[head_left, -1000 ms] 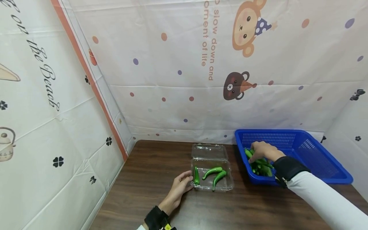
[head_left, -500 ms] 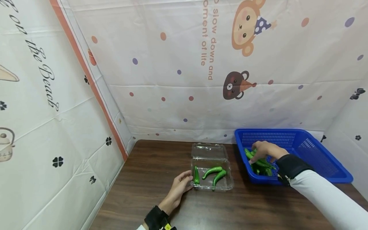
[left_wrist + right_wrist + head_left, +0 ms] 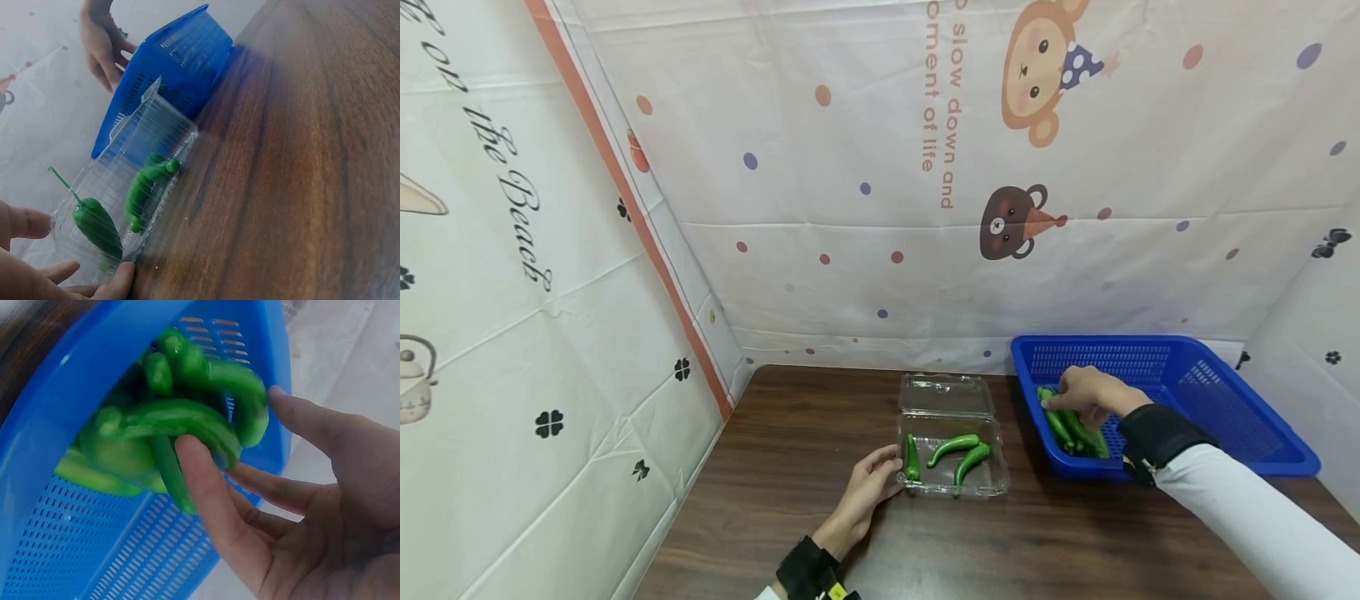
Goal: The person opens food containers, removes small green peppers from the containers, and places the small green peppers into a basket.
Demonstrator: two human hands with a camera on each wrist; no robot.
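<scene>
My left hand point(image 3: 863, 493) grips the left front corner of a clear plastic clamshell box point(image 3: 936, 429), whose lid lies folded back. Inside the box are three curved green chili peppers: one upright at the left point(image 3: 912, 458), two others point(image 3: 953, 448) farther right. My right hand point(image 3: 1093, 390) is in the left end of a blue plastic basket point(image 3: 1217, 392), over a pile of green peppers point(image 3: 181, 419). In the right wrist view its fingers are spread; one fingertip touches a curved pepper on top, and the thumb tip is near another pepper.
The box and basket stand side by side on a dark brown wooden table point(image 3: 790, 417), the basket at the right. Printed white cloth point(image 3: 850, 292) hangs behind the table and along both sides.
My right hand has shifted slightly over the pile, and the peppers under it lie differently. The left hand, the box and its three peppers have stayed in place.
</scene>
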